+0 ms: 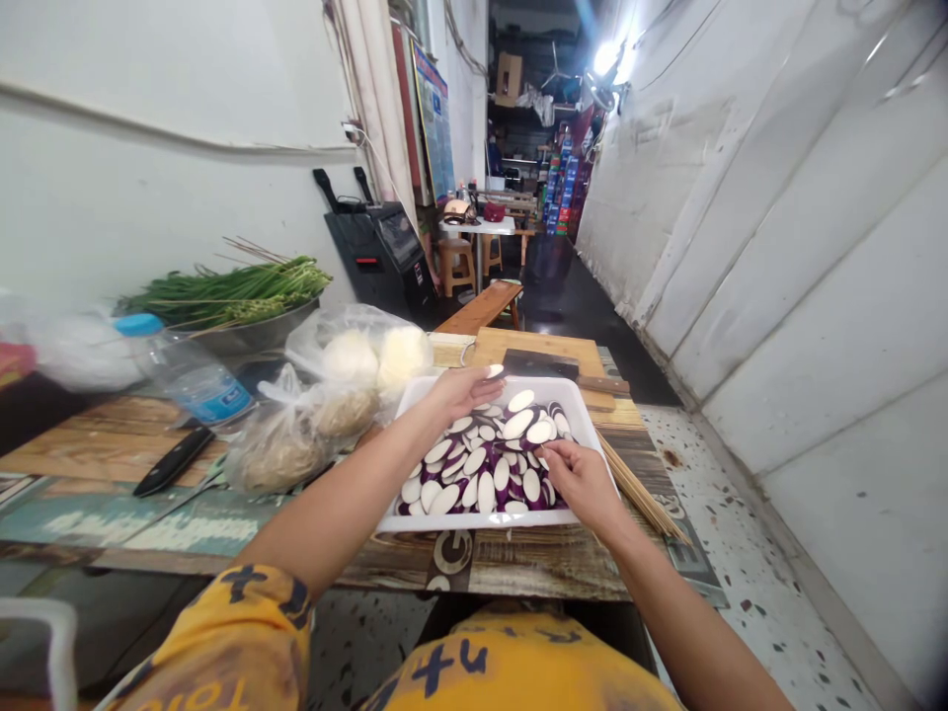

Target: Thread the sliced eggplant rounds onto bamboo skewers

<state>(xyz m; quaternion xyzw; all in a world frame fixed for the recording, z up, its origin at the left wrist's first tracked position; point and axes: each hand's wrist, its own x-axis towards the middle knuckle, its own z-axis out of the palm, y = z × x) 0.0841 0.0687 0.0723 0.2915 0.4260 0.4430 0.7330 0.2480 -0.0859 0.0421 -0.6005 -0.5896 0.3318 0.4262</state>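
Observation:
A white plastic tray (pixel 603 474) holds many oval eggplant slices (pixel 485 491) with purple skin and pale flesh. My left hand (pixel 468 390) is over the tray's far left part, and a pale eggplant slice (pixel 495 371) shows at its fingertips. Lower down on the right side, my right hand (pixel 582 479) reaches in with thumb and forefinger pinched together among the slices. What lies between those fingertips is too small to make out. Thin wooden skewers (pixel 641 491) lie in a bundle along the tray's right side.
Behind the tray, a cleaver (pixel 540 365) rests on a cutting board (pixel 592 348). To the left are bagged pale vegetables (pixel 370 360), a water bottle (pixel 197 380), a black-handled knife (pixel 174 461) and a metal bowl of green stalks (pixel 237 296). A wall (pixel 815 247) runs along the right.

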